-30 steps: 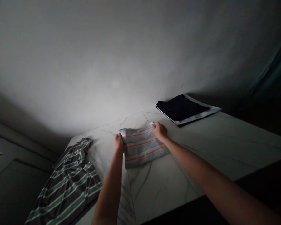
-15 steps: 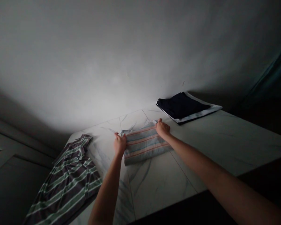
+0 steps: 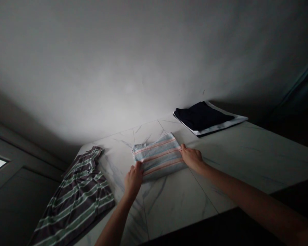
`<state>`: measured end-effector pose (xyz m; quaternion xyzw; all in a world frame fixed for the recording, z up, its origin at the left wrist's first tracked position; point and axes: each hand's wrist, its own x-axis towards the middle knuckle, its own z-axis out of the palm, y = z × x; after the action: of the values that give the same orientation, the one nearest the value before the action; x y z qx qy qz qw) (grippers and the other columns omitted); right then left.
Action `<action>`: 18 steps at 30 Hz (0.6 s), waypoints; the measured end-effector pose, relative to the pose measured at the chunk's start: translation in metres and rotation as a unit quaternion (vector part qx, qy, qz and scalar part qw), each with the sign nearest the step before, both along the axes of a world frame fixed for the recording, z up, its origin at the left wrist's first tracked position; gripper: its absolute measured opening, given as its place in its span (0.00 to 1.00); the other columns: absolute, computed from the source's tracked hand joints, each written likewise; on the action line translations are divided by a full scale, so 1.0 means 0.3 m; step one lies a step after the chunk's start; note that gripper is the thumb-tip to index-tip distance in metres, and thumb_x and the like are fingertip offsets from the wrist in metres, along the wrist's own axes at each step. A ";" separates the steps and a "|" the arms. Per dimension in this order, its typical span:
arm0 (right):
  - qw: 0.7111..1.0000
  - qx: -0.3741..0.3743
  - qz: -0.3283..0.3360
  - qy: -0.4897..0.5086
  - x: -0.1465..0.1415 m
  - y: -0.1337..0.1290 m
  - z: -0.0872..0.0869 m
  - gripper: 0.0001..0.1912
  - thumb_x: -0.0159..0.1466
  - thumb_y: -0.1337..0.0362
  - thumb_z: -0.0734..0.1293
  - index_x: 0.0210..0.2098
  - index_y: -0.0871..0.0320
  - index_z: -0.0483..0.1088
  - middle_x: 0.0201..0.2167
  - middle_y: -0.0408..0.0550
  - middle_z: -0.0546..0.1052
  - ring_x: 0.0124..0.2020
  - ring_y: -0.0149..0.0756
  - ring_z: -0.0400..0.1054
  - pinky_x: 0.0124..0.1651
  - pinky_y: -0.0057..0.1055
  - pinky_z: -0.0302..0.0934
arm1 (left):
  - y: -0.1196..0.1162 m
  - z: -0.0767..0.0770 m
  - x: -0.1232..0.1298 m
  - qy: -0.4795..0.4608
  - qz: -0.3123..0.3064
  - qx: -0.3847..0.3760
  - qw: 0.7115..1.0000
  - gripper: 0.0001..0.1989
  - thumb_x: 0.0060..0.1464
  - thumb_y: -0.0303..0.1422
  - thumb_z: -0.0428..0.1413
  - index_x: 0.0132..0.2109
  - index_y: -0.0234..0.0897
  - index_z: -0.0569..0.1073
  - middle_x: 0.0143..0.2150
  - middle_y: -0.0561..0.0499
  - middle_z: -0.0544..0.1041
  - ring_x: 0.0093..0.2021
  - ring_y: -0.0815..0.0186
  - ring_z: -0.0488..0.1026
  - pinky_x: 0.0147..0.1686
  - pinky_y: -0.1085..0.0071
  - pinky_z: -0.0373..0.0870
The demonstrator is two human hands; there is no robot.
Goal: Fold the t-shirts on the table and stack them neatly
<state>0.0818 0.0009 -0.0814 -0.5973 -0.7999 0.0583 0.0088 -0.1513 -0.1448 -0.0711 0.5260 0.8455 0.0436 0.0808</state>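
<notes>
A folded light blue-grey cloth with orange stripes (image 3: 160, 155) lies on the marble-patterned tabletop (image 3: 174, 205). At its left side, toward the near corner, my left hand (image 3: 133, 179) is closed on the edge. My right hand (image 3: 192, 157) pinches the right edge about halfway down. The far edge of the cloth shows uncovered, its right far corner pointing toward the wall.
A dark garment with green and white stripes (image 3: 77, 201) spreads over the table's left end. At the back right, a dark folded cloth (image 3: 201, 116) rests on a white one (image 3: 240, 119). A pale wall (image 3: 128, 68) rises behind the table.
Both hands have moved from the far corners of the striped cloth toward its near side, the right one also outward. The far corners are now uncovered. The view has shifted slightly.
</notes>
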 end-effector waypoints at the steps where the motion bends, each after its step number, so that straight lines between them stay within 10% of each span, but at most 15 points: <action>1: 1.000 0.020 0.010 0.002 -0.014 0.015 0.006 0.17 0.72 0.65 0.54 0.55 0.65 0.65 0.45 0.66 0.77 0.46 0.48 0.75 0.43 0.38 0.67 | 0.017 0.016 -0.001 0.035 -0.005 0.002 0.999 0.14 0.62 0.33 0.52 0.55 0.42 0.70 0.49 0.43 0.75 0.46 0.55 0.76 0.44 0.63 0.71; 5: 0.983 0.124 0.123 0.059 -0.109 0.111 0.003 0.25 0.70 0.61 0.59 0.65 0.61 0.60 0.65 0.67 0.62 0.63 0.54 0.61 0.60 0.46 0.58 | 0.162 0.034 -0.011 0.126 -0.057 0.127 0.982 0.21 0.64 0.38 0.50 0.61 0.39 0.68 0.63 0.38 0.67 0.62 0.49 0.65 0.57 0.54 0.66; 10: 0.968 0.069 0.213 0.116 -0.170 0.249 -0.099 0.27 0.71 0.55 0.59 0.67 0.53 0.60 0.71 0.56 0.55 0.71 0.49 0.47 0.68 0.53 0.44 | 0.297 -0.091 -0.090 0.073 -0.055 0.124 0.988 0.28 0.65 0.42 0.44 0.67 0.35 0.62 0.70 0.38 0.59 0.70 0.47 0.53 0.65 0.48 0.54; 18: 0.969 0.036 -0.006 0.244 -0.094 0.263 -0.114 0.18 0.63 0.62 0.67 0.50 0.63 0.72 0.47 0.62 0.78 0.51 0.48 0.72 0.52 0.37 0.63 | 0.227 -0.208 -0.227 -0.069 0.109 0.199 0.971 0.31 0.55 0.44 0.50 0.60 0.28 0.61 0.53 0.33 0.74 0.55 0.47 0.73 0.55 0.54 0.67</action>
<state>0.0537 0.0797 -0.1157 -0.5689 -0.7717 0.1733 0.2253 -0.2195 -0.0766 -0.1334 0.4323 0.8642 0.2560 0.0270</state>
